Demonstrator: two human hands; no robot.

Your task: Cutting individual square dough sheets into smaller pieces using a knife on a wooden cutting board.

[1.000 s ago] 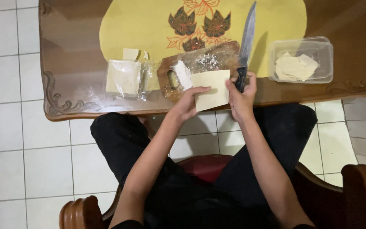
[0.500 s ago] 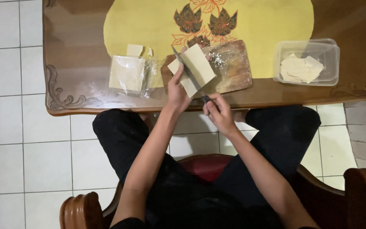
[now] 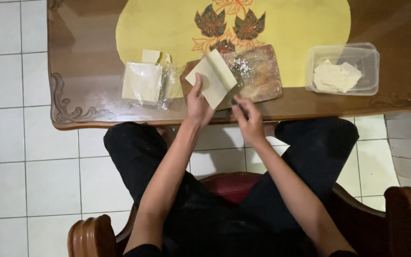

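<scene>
Now left hand (image 3: 199,101) has lifted the sheet (image 3: 211,77) off the board (image 3: 258,71), pinching it; right hand (image 3: 247,115), fingers curled, grips a dark handle, knife lowered.

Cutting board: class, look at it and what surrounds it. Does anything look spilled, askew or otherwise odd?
White powder, probably flour, is scattered over the cutting board. The board lies skewed to the table edge. The left hand holds a pale sheet tilted over the board's left end. Nothing looks damaged.

Left hand (image 3: 199,101) raised, fingers pinched closed, forearm stretched forward. Right hand (image 3: 246,116) just beside it, fingers curled in, wrist bent.
</scene>
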